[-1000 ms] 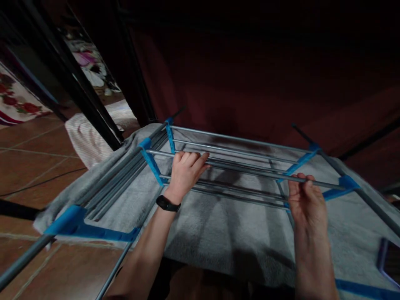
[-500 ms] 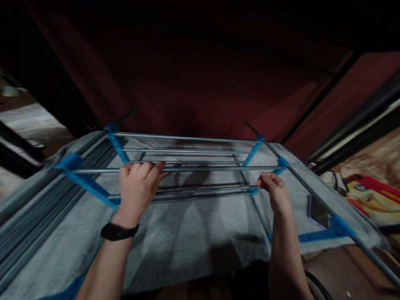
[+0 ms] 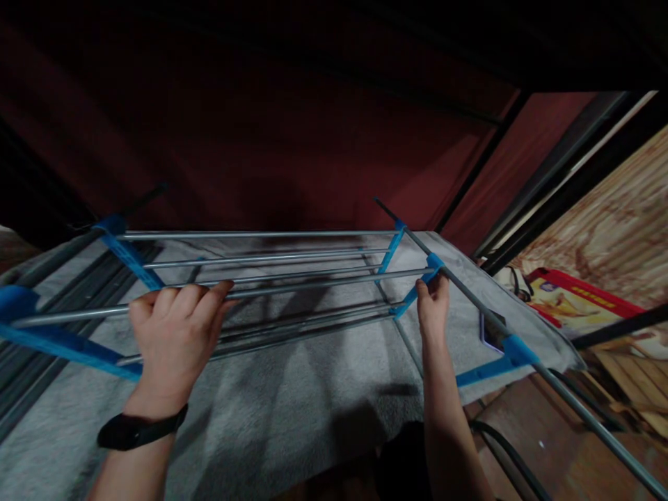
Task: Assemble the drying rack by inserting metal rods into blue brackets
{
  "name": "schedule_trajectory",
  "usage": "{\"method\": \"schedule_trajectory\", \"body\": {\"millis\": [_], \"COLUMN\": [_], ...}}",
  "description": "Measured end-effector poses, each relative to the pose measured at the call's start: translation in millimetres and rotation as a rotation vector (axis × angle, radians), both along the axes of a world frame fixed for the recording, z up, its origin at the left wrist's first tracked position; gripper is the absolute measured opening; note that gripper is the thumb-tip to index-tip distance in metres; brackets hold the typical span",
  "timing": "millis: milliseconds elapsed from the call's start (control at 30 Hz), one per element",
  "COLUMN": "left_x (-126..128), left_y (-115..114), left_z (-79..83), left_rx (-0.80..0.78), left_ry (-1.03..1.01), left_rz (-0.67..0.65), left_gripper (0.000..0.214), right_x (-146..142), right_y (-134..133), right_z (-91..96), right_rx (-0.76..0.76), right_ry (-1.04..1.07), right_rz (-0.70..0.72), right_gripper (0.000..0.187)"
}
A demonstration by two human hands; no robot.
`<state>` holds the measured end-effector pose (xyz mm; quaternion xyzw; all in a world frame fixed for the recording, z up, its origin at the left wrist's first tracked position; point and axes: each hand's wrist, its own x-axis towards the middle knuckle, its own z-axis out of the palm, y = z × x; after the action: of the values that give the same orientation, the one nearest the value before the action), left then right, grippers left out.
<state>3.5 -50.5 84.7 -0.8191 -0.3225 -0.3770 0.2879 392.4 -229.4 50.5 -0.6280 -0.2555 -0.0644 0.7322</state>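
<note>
Metal tubes and blue plastic brackets form a rack frame lying over a grey cloth (image 3: 323, 410). My left hand (image 3: 175, 330) is wrapped over the front metal rod (image 3: 313, 284), near the left blue bracket (image 3: 73, 351); a black band circles that wrist. At the rod's other end, my right hand (image 3: 434, 309) is closed around the upper part of the right blue bracket (image 3: 410, 299), beside the long side tube (image 3: 472, 296). Its fingertips are partly hidden behind the bracket. More thin rods run across behind the front one.
A dark phone-like object (image 3: 491, 331) lies on the cloth beyond the side tube. Several loose metal tubes (image 3: 99, 289) lie at the left. A red and yellow package (image 3: 574, 299) is at the right. Dark red fabric (image 3: 292, 174) rises behind, with a black post (image 3: 483, 160).
My right hand has gone from the lower rod's end up to the bracket near the front rod's end. The left hand stays on the rod. The view has shifted right.
</note>
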Motion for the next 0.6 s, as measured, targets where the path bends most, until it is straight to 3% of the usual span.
{"method": "schedule_trajectory", "body": {"millis": [467,600], "left_x": [1.3,2.2], "left_y": [0.2,-5.0], "left_z": [2.0,4.2], "left_rx": [0.029,0.053], "left_ry": [0.018,0.031], "left_rz": [0.011,0.010], "left_gripper": [0.021,0.023], "right_x": [-7.6,-8.8], "right_y": [1.6,4.8], "right_z": [1.8,1.9], "right_rx": [-0.050,0.025], "right_ry": [0.043,0.086], "right_rz": [-0.036,-0.020], "right_gripper": [0.057,0.055]}}
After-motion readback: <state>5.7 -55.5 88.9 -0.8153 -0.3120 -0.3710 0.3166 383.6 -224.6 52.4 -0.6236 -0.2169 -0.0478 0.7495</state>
